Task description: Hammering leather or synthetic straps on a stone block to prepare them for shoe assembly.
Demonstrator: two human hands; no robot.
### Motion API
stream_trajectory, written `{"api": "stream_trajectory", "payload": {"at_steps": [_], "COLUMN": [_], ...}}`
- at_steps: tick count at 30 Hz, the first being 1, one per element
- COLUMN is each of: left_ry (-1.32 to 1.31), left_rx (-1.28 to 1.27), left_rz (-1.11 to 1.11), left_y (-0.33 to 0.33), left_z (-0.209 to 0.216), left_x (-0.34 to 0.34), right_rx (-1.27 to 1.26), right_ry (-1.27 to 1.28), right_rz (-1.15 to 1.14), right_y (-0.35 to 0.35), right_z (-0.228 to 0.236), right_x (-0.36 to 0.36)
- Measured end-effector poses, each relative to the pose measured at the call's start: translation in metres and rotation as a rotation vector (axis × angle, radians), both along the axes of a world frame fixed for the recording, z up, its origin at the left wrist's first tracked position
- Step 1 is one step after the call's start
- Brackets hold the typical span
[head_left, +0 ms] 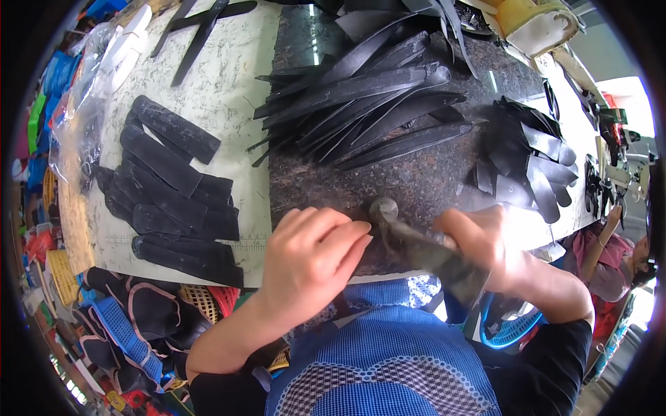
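My right hand (489, 246) grips the handle of a metal hammer (416, 239), whose round head rests on the dark granite slab (416, 180) near its front edge. My left hand (312, 260) lies flat just left of the hammer head, fingers together, pressing down on the slab; what lies under it is hidden. A fan of long black leather strips (368, 104) spreads over the slab beyond both hands. A smaller heap of black cut pieces (531, 156) sits to the right of it.
Short black leather pieces (173, 187) lie in overlapping rows on a pale cutting mat (222, 90) at the left. Clear plastic bags (90, 90) sit at the far left. Baskets and black shoe parts (139, 319) fill the floor below. Another person (610, 256) sits at the right.
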State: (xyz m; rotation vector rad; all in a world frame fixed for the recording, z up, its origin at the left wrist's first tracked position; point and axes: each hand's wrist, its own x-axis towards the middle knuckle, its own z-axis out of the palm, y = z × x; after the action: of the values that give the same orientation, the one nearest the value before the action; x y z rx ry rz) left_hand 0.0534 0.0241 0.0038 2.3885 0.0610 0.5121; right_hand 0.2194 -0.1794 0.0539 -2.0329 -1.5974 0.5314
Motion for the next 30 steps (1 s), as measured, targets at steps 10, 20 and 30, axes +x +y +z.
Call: {"api": "stream_trajectory", "payload": {"at_steps": [10, 20, 30], "left_ry": [-0.112, -0.029, 0.076], "left_rx": [0.049, 0.133, -0.042], "left_rz": [-0.074, -0.172, -0.162], "left_y": [0.005, 0.001, 0.015], "left_z": [-0.006, -0.001, 0.008], "left_x": [0.053, 0.037, 0.028], "right_rx": [0.08, -0.052, 0.2], "right_ry": [-0.101, 0.018, -0.023], "right_rz": [-0.296, -0.177, -0.175], "right_y": [-0.014, -0.008, -0.005], "right_z": [0.009, 0.013, -0.02], "right_x": [0.009, 0.014, 0.011]}}
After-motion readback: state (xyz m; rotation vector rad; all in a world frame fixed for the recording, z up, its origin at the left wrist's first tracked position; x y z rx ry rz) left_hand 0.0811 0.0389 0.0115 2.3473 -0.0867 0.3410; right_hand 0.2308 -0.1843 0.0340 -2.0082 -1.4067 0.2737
